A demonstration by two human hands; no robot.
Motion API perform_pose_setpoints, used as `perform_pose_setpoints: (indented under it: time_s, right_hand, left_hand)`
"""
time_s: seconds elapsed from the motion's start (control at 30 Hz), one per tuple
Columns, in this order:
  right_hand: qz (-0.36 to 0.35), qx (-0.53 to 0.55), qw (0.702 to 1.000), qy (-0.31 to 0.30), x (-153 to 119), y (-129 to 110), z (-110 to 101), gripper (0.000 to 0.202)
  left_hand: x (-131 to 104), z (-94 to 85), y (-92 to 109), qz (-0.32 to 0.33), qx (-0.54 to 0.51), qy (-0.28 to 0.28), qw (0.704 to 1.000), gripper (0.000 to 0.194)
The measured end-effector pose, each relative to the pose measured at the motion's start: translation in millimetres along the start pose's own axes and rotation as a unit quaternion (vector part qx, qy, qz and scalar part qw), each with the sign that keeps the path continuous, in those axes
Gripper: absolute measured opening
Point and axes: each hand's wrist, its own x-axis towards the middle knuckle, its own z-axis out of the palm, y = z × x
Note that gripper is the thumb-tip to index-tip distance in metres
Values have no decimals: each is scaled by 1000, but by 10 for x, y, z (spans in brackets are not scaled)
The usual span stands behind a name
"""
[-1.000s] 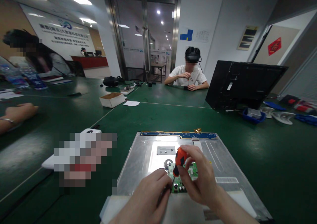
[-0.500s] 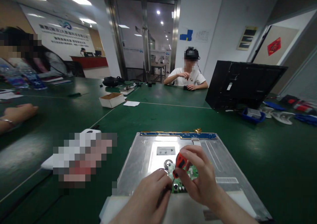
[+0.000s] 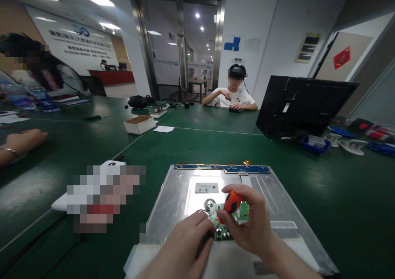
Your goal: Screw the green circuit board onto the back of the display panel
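Note:
My right hand (image 3: 254, 225) pinches the thick red-and-black handle of a screwdriver (image 3: 232, 201) between thumb and fingers. Its handle leans to the right, and the thin shaft slants down left toward the lower left of a green circuit board (image 3: 245, 211). At that end, my left hand (image 3: 191, 233) is closed with curled fingertips by the shaft; what they grip is hidden. Under both hands lies a silver metal display panel (image 3: 173, 205), with the circuit board on it. A narrow blue board (image 3: 216, 168) runs along the panel's far edge.
A blurred-out patch covers part of a white object (image 3: 112, 163) on the green table (image 3: 197, 147) at left. Further off are an open cardboard box (image 3: 140, 126), a black monitor (image 3: 304, 106) and a blue tray (image 3: 316, 145). Another person's hand (image 3: 26, 141) rests at far left; someone (image 3: 236, 91) sits opposite.
The screwdriver handle has tipped to the right and shows more of its side, with my right hand's fingers moving along. My left hand stays put. The person opposite has shifted their hands slightly.

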Motion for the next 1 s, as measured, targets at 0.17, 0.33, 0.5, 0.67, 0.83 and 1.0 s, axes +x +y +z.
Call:
perform_pose_setpoints:
  time_s: [0.17, 0.33, 0.5, 0.67, 0.83, 1.0]
  right_hand:
    - [-38, 17, 999, -2, 62, 7, -15, 46]
    - [-19, -1, 999, -35, 32, -5, -34, 46]
    - [-27, -3, 997, -69, 33, -2, -51, 49]
    - [-16, -9, 999, -44, 1, 3, -30, 46]
    - [-1, 1, 1000, -17, -32, 10, 2, 48]
    - [-31, 24, 999, -21, 3, 23, -2, 51]
  left_hand:
    - [2, 2, -12, 4, -2, -4, 1000, 20]
    - [2, 20, -35, 11, 0, -1, 1000, 21]
    - [-3, 37, -53, 17, -6, -7, 1000, 19]
    - [-1, 18, -23, 13, 1, 5, 1000, 23]
    - [9, -3, 0, 14, -2, -2, 1000, 24]
    - [1, 15, -42, 13, -2, -5, 1000, 21]
